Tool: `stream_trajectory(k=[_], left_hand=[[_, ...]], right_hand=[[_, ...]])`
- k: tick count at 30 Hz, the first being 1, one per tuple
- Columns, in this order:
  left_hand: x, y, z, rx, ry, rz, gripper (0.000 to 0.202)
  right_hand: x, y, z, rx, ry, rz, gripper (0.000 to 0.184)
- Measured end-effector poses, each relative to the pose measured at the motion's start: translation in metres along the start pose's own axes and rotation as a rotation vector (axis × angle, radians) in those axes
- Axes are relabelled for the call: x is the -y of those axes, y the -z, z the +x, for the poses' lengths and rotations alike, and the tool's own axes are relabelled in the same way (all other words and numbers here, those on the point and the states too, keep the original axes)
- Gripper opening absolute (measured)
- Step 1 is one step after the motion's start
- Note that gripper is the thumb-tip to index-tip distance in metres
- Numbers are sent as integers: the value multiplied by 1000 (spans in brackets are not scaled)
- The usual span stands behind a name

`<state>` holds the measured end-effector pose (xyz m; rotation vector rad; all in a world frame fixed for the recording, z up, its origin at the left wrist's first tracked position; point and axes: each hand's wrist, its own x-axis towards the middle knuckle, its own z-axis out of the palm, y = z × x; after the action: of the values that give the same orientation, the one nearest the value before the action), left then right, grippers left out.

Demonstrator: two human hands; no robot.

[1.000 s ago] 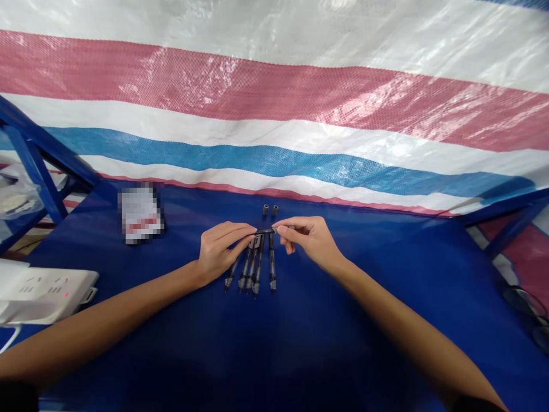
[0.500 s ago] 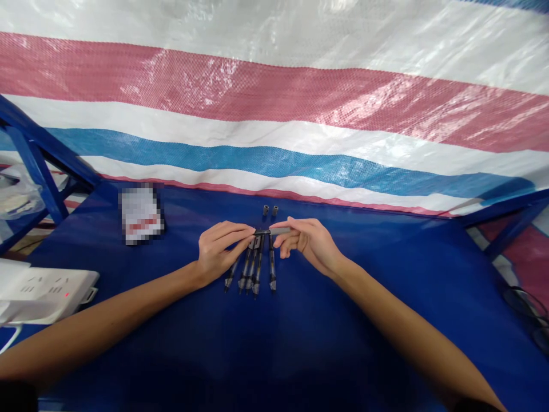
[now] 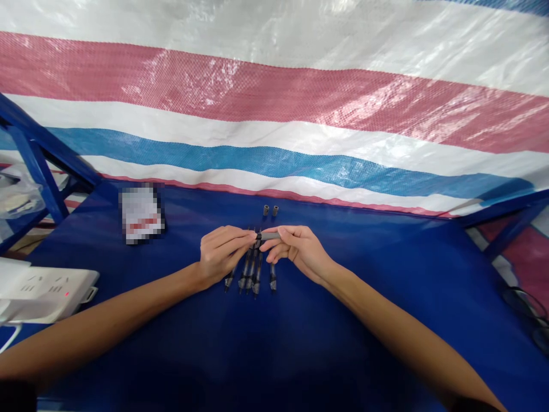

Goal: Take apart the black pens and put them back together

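Several black pens (image 3: 253, 274) lie side by side on the blue table cover (image 3: 300, 320), tips toward me. Just above them both hands meet. My left hand (image 3: 221, 254) pinches one end of a thin dark pen part, and my right hand (image 3: 295, 249) is closed on a short grey sleeve (image 3: 269, 236) at its other end. Two small grey caps (image 3: 270, 210) stand upright a little beyond the hands.
A white power strip (image 3: 47, 289) with a red light sits at the left edge. A blurred white packet (image 3: 140, 214) lies at the back left. Blue metal frame bars (image 3: 38, 160) stand at the left and right. A striped tarp (image 3: 274, 114) hangs behind the table.
My right hand has moved left toward my left hand, sliding the grey sleeve along the thin part until the fingertips nearly touch. The pens on the cover have not moved.
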<state>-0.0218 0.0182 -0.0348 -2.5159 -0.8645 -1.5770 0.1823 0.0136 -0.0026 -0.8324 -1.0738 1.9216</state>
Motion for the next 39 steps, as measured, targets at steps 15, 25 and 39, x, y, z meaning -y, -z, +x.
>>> stream_trajectory(k=[15, 25, 39], left_hand=[[2, -1, 5, 92, 90, -3, 19], [8, -6, -1, 209, 179, 18, 19], [7, -5, -6, 58, -17, 17, 13]], right_hand=[[16, 7, -5, -114, 429, -957, 18], [18, 22, -3, -30, 662, -1324, 18], [9, 13, -5, 20, 817, -1275, 17]])
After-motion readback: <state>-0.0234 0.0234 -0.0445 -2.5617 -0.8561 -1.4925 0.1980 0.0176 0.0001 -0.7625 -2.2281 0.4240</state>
